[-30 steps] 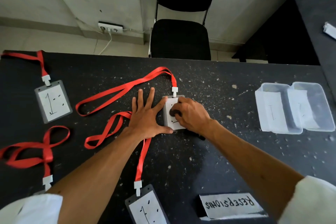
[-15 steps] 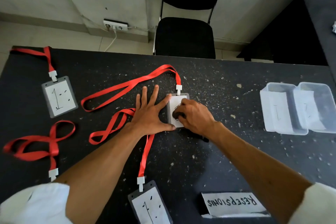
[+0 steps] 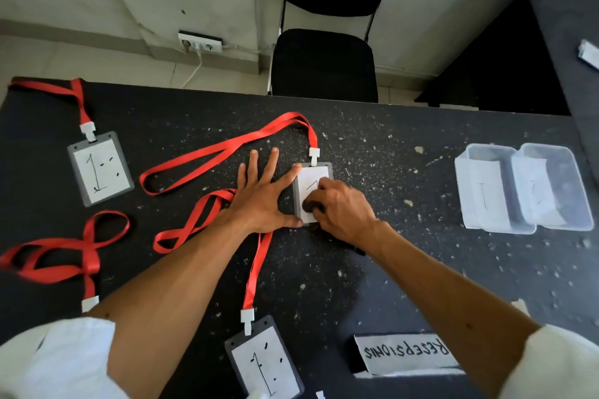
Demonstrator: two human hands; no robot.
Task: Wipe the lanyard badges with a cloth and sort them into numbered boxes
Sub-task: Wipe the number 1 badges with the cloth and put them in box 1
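The grey rectangular plastic badge holder [image 3: 326, 172] with a white card lies flat near the middle of the speckled black surface [image 3: 389, 269], its long axis running away from us, its white clip [image 3: 313, 155] pointing at the far edge, where its red fabric lanyard strap [image 3: 227, 149] loops off leftward. Our left hand [image 3: 259, 201] lies flat just beside it, fingers straight and spread, thumb and forefinger touching its left edge, while our right hand [image 3: 343, 210] curls its fingers round a small dark cloth [image 3: 309, 206] pressed on the card's near half. Two clear plastic boxes [image 3: 466, 204] sit well apart to the right.
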